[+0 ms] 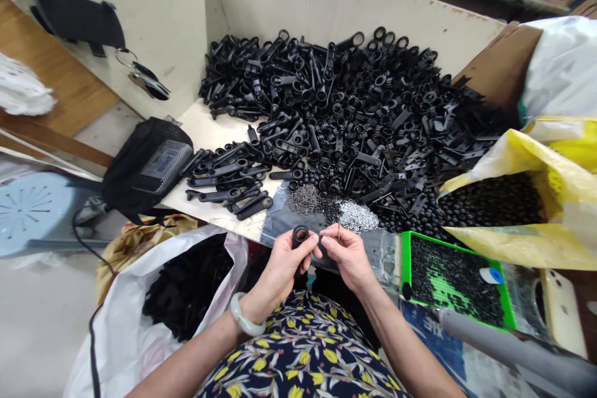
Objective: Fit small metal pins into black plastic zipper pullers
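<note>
My left hand (pixel 285 264) is closed around a black ringed part (pixel 300 235), its round end showing above the thumb. Just to the right, my right hand (pixel 349 255) pinches something small and dark between thumb and fingertips, too small to name. The fingertips of both hands nearly meet at the front edge of the worktable. Right behind them lie a heap of silver pins (pixel 358 216) and a heap of small dark-grey pieces (pixel 304 199). A large pile of black plastic parts (pixel 326 99) rises farther back.
Rows of black handle-like parts (pixel 228 177) lie at left. A green tray (pixel 407 261), yellow bag (pixel 504 242), phone (pixel 563 311) and grey bar (pixel 489 339) are at right. A white sack (pixel 116 329) of black pieces and a black pouch (pixel 144 168) are at left.
</note>
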`<control>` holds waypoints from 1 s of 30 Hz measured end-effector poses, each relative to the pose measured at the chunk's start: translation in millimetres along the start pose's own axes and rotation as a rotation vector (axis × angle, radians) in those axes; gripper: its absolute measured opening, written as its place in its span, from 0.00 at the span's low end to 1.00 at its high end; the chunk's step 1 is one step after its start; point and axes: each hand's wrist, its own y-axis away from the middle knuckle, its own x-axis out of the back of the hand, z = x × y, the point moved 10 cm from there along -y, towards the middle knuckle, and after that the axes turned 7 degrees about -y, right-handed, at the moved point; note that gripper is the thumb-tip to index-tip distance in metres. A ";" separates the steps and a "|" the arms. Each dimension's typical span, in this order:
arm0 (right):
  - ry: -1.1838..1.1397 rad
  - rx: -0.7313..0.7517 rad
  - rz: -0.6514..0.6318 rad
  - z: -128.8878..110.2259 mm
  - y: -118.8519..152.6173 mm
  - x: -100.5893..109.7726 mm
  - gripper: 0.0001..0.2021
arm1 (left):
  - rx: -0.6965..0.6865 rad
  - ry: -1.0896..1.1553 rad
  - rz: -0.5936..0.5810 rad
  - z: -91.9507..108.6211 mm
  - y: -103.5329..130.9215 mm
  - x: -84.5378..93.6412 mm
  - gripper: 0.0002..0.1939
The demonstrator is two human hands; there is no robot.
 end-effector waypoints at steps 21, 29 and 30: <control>0.545 0.328 -0.173 -42.8 10.1 -13.5 0.07 | -0.032 -0.128 -0.014 -5.5 -2.3 4.2 0.15; 0.529 0.371 -0.013 -43.4 15.7 -8.8 0.06 | 0.156 0.220 -0.035 -16.9 -1.6 -7.9 0.14; 0.540 0.389 -0.020 -44.5 16.5 -10.3 0.06 | 0.170 0.253 -0.041 -17.3 -1.2 -9.7 0.14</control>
